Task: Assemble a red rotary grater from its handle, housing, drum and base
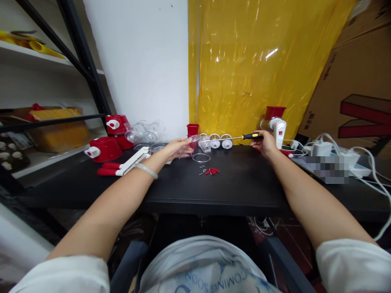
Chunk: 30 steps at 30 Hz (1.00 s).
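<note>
Printed shirt [210, 266] up close, and out over the table [244, 179] the left grip [179, 148] holds a clear plastic piece [197, 141], right grip [265, 144] wrapped round a screwdriver [248, 136] pointing its way

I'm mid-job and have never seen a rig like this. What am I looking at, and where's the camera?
There's no robot here: these are a person's bare hands, seen in one picture from a camera worn on their head, looking forward and down. The right hand holds a yellow-and-black screwdriver, its shaft pointing toward the left hand. That hand's fingers are at a clear plastic part; how firmly they grip is hard to tell. On the black table lie small red pieces, a clear ring and red housings with white knobs.
</note>
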### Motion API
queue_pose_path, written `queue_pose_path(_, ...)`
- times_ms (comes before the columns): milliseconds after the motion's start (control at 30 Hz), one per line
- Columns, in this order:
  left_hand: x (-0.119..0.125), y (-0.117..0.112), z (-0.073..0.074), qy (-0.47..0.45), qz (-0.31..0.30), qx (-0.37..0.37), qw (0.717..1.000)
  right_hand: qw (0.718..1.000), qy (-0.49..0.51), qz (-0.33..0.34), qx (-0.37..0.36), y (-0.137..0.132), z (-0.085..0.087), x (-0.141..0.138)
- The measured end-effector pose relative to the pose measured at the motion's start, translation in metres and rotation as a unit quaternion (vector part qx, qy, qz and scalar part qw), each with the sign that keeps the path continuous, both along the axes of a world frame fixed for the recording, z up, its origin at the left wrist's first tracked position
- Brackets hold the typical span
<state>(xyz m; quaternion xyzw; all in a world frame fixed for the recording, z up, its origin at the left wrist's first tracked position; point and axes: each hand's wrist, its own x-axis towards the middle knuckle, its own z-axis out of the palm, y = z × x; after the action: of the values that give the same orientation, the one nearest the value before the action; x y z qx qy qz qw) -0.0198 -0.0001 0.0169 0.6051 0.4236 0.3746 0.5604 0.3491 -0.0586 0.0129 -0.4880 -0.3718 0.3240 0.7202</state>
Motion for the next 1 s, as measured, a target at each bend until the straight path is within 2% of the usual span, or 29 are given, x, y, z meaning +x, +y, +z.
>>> queue_pose_path(300,0.000,0.002,-0.001,0.003,-0.002,0.003,1.000,0.995,-0.081,-0.043,0.044,0.007,-0.009,0.005)
queue_pose_path(500,-0.001,0.003,-0.002,0.001,-0.004,0.006,1.000,1.000,-0.008,-0.015,0.014,0.007,-0.005,0.008)
queue_pose_path(700,-0.001,0.002,-0.001,-0.003,-0.004,0.004,1.000,1.000,-0.010,-0.026,0.005,0.003,-0.001,0.002)
queue_pose_path(1000,-0.001,0.003,-0.002,0.000,-0.007,0.003,1.000,0.992,-0.103,-0.054,0.051,0.011,-0.012,0.013)
